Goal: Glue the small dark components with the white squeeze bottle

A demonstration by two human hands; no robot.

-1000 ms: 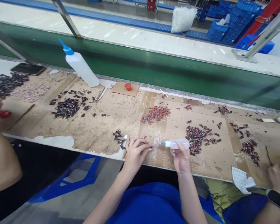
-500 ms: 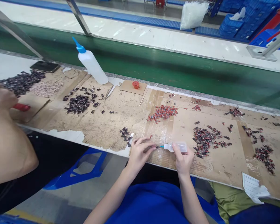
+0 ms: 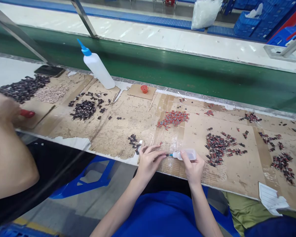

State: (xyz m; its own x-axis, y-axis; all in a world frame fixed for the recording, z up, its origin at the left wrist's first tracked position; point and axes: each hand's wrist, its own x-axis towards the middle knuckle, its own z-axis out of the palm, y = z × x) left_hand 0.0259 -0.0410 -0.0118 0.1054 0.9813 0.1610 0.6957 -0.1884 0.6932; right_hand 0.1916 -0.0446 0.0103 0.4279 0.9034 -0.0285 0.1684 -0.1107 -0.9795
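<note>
Near the table's front edge, my left hand (image 3: 149, 158) pinches a small dark part (image 3: 167, 155) between thumb and fingers. My right hand (image 3: 194, 166) is closed round a small clear squeeze bottle (image 3: 187, 154), held nearly level. Its teal tip (image 3: 171, 154) points left and meets or almost meets the dark part; I cannot tell which. Beyond my hands lies a heap of small red parts (image 3: 173, 119). To the right is a pile of red and black parts (image 3: 217, 147). A few black parts (image 3: 132, 140) lie just left of my left hand.
A large white bottle with a blue nozzle (image 3: 98, 70) stands at the back left, near a pile of black parts (image 3: 84, 109). A red cap (image 3: 144, 89) sits on cardboard. At far left, a co-worker's hand (image 3: 3, 107) is beside a red object (image 3: 27, 113). A green belt (image 3: 162, 67) runs behind.
The view has shifted slightly. My hands keep almost the same pose, bottle tip at the dark part. The co-worker's hand at the left has moved a little.
</note>
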